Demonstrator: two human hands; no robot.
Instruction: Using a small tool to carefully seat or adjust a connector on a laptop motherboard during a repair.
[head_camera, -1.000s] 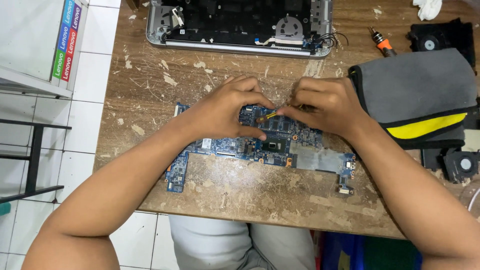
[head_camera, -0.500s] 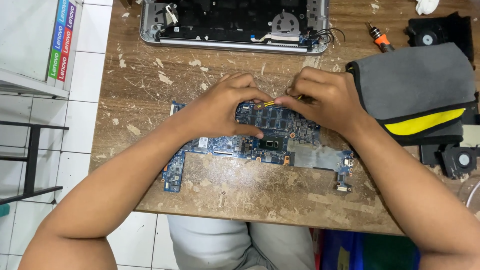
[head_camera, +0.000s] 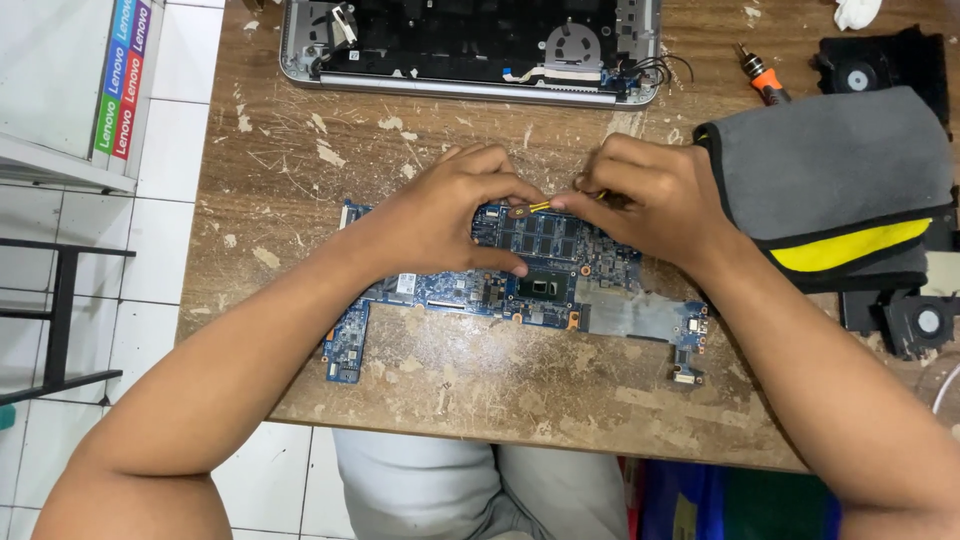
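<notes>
as both hands slide up the blue circuit board (head_camera: 520, 270), left hand (head_camera: 450, 215) presses it while right hand (head_camera: 650, 200) fingers now pinch a small yellow tool (head_camera: 540, 207).

There are 2 hands, the left hand (head_camera: 450, 215) and the right hand (head_camera: 655, 200), 1 blue circuit board (head_camera: 545, 275), 1 opened laptop shell (head_camera: 470, 45), 1 grey and yellow pouch (head_camera: 830, 180), 1 orange-handled screwdriver (head_camera: 762, 78) and 2 loose black fans (head_camera: 860, 70) (head_camera: 918, 322).

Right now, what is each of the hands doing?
Left hand: pressed on the blue circuit board, fingertips at its top edge.
Right hand: pinched shut on a thin yellow tool over the board.
</notes>
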